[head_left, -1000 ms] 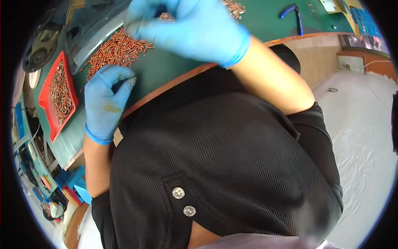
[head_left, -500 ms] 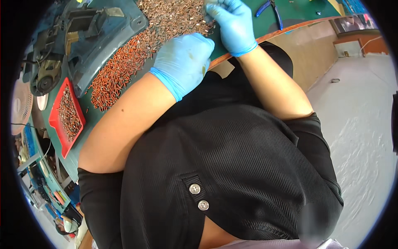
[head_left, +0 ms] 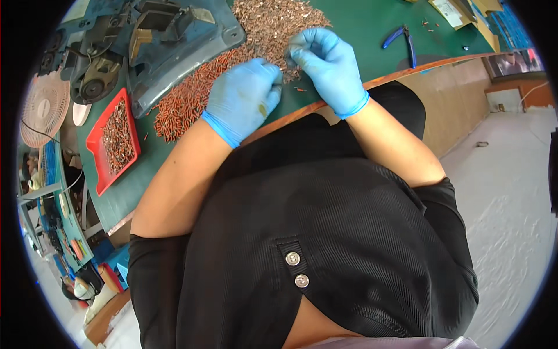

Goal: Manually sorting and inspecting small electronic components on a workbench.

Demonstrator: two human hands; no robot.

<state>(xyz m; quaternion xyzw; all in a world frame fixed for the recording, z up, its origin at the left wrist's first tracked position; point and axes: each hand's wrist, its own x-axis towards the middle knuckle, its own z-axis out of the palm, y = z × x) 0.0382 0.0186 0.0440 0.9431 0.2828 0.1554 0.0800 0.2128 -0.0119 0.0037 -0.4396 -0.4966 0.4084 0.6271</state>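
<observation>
A wide heap of small copper-coloured parts (head_left: 273, 23) lies on the green table, with many orange-red ones in its nearer left part. My left hand (head_left: 239, 100), in a blue glove, rests at the heap's near edge with its fingers curled in; what they hold, if anything, is hidden. To its right, my right hand (head_left: 334, 70), gloved alike, has thumb and fingertips bent together at the heap's right edge. Dark stains mark its fingertips, and anything between them is too small to make out. One small orange part (head_left: 300, 89) lies between the hands.
A red dustpan-like tray (head_left: 138, 136) holds more small parts at the left. Behind it stands a dark grey machine (head_left: 192, 61). Blue-handled pliers (head_left: 411, 49) lie at the right, near the table's wooden edge (head_left: 401, 72). A fan (head_left: 43, 110) is at the far left.
The view has shifted, so the table sits lower and farther right. My left hand has moved away from my right, and a small orange part now shows between them.
</observation>
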